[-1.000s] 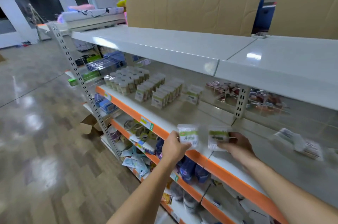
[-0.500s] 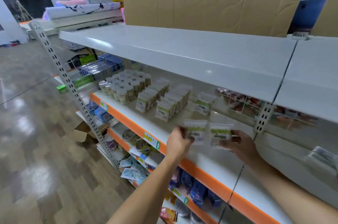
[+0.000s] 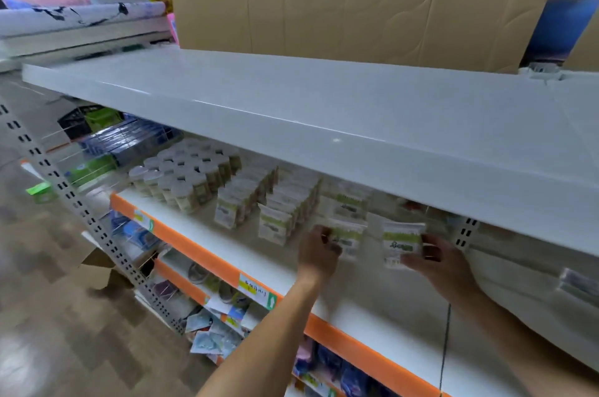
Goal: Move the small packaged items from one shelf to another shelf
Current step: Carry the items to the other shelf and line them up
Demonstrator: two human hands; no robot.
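Note:
My left hand (image 3: 319, 252) grips a small white packet with a green band (image 3: 348, 236). A second packet of the same kind (image 3: 400, 242) is held in my right hand (image 3: 444, 262). Both packets hover just above the white shelf with the orange front edge (image 3: 227, 263), under the overhanging top shelf (image 3: 291, 111). To their left stand two rows of matching packets (image 3: 275, 221), and one more packet (image 3: 348, 203) sits just behind my left hand.
Several small white-capped jars (image 3: 181, 176) crowd the shelf's left end. A perforated upright (image 3: 74, 202) slants down the left side. Lower shelves hold pouches and dark blue packs (image 3: 343, 374). A cardboard box (image 3: 97, 270) lies on the floor.
Both hands have carried their packets left and deeper into the shelf, from its front edge toward the standing rows; the view has moved closer to the shelf.

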